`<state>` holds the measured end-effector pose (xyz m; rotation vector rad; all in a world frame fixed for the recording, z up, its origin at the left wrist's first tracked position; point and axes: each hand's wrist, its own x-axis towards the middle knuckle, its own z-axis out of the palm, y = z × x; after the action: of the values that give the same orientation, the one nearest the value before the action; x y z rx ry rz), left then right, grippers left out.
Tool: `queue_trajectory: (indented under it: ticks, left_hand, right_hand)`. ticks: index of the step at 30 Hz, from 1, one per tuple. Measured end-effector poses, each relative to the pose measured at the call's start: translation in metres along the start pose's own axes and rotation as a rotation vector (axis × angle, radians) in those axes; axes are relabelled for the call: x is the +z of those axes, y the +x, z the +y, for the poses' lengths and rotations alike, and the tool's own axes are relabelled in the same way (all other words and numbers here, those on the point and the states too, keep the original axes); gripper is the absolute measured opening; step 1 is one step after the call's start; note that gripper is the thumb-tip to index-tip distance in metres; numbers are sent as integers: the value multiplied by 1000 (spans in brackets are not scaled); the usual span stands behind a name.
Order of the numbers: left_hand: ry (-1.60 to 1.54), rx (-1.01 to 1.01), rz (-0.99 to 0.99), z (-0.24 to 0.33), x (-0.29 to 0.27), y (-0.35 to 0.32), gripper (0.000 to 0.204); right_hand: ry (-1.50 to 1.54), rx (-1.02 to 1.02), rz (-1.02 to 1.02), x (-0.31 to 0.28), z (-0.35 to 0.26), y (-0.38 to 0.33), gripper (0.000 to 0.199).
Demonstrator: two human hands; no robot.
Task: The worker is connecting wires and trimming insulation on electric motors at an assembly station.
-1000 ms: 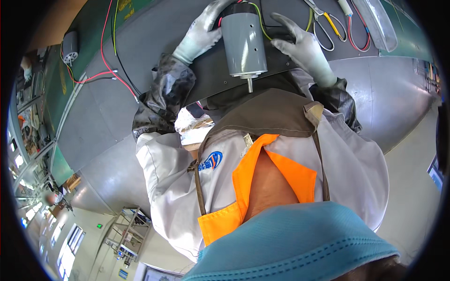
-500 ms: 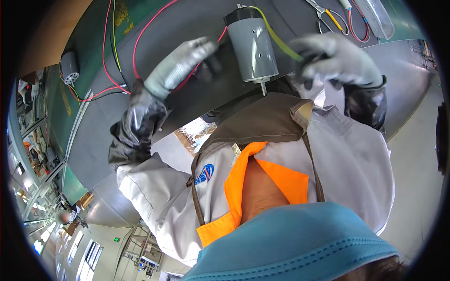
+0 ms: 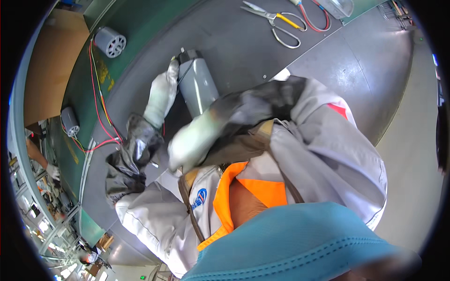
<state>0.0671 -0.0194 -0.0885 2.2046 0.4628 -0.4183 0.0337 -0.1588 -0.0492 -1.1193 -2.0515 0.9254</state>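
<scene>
A grey cylindrical electric motor with a black end cap lies on the dark worktop in front of me, its near end hidden behind my right arm. My left hand, in a pale glove, is closed against the motor's left side, fingertips at the black cap. A thin black wire runs from the cap towards that hand. Crossing in front of my body, my gloved right hand is just below the motor's near end. Motion blurs it, and its fingers point down and away, so its grip does not show.
Scissors with one yellow handle lie beyond the motor, right of centre. Two more grey motors with coloured wires rest on the green surface at left. A brown board stands at far left; a clear tray is at top right.
My right hand has swept left across my body from the motor's right side. My left hand has come to the motor's cap. The yellow-green lead no longer shows, and the whole view has shifted.
</scene>
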Motion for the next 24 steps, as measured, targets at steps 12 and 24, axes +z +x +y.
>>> queue_trajectory:
  ticks: [12, 24]
  left_hand:
    - [-209, 113, 223, -37, 27, 13, 72]
    - [-449, -21, 205, 1, 21, -21, 55]
  right_hand:
    - [-157, 1121, 1814, -179, -9, -514, 15]
    - [-1023, 1628, 944, -230, 147, -565, 19]
